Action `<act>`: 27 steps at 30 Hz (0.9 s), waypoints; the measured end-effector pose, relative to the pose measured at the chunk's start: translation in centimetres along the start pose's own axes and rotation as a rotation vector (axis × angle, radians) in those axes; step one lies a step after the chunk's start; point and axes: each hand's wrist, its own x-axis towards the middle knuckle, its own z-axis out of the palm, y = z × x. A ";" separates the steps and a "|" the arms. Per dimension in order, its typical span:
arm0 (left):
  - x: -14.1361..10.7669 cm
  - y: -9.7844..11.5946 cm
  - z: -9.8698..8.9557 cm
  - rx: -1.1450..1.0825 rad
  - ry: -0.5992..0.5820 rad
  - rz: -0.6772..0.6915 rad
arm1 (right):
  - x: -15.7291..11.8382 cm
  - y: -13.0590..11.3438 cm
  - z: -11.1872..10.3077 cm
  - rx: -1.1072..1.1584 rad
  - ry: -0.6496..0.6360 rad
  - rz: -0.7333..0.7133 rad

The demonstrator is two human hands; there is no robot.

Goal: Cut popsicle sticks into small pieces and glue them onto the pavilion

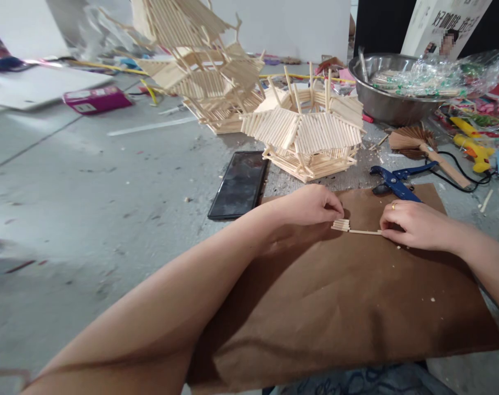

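Note:
A small row of short wooden sticks [340,225] lies side by side on brown paper [356,307]. My left hand [311,204] is closed, its bent fingertips pressed to the back edge of that row. From the row's front corner a longer thin wooden stick [364,232] runs to the right. Its far end is pinched between the fingers of my right hand [414,225], which wears a ring. Just behind my right hand, a blue-handled cutter [395,181] rests partly on the paper.
Beyond the paper stand a stick-built model [311,131] and a taller one [208,82]. A black phone [239,184] lies left of the paper. At the right are a brush [434,156], a yellow glue gun [475,151] and a metal bowl [391,101] of plastic-wrapped sticks.

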 end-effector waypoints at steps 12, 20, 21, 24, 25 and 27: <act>0.3 -0.7 -0.3 -0.139 -0.030 -0.062 | 1.5 -0.6 -0.7 0.163 0.021 0.080; 0.5 -1.1 -0.4 -0.171 -0.042 -0.046 | 5.2 -3.1 -0.5 0.119 0.077 0.154; 0.6 -1.1 -0.4 -0.166 -0.040 -0.041 | 5.5 -3.4 -0.5 0.116 0.086 0.159; 0.6 -1.2 -0.4 -0.154 -0.032 -0.038 | 6.1 -3.9 -0.4 0.142 0.092 0.163; 0.5 -1.1 -0.4 -0.151 -0.033 -0.040 | 6.1 -3.8 -0.3 0.165 0.093 0.156; 0.4 -1.1 -0.5 -0.146 -0.038 -0.040 | 6.0 -3.5 -0.2 0.215 0.105 0.133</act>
